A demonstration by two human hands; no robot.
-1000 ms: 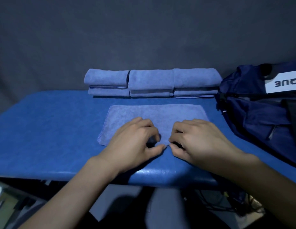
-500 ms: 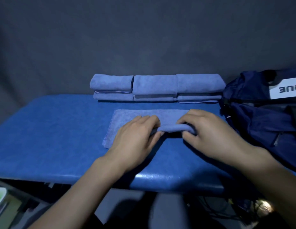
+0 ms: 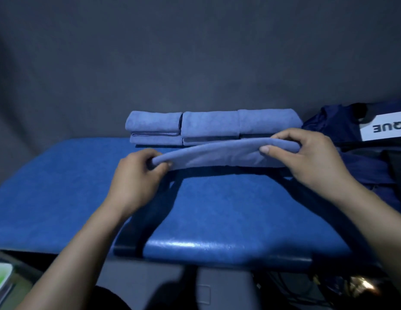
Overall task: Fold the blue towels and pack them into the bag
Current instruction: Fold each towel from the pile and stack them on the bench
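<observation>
Both hands pinch a folded light-blue terry towel (image 3: 219, 154) by its ends, held above the blue padded surface (image 3: 60, 198): left hand (image 3: 136, 175) fingers curled round the left end, right hand (image 3: 307, 157) clamped on the right end. Behind it, folded light-blue towels (image 3: 208, 126) are stacked in a row; the dark navy fabric bag (image 3: 363, 166) sits at right.
</observation>
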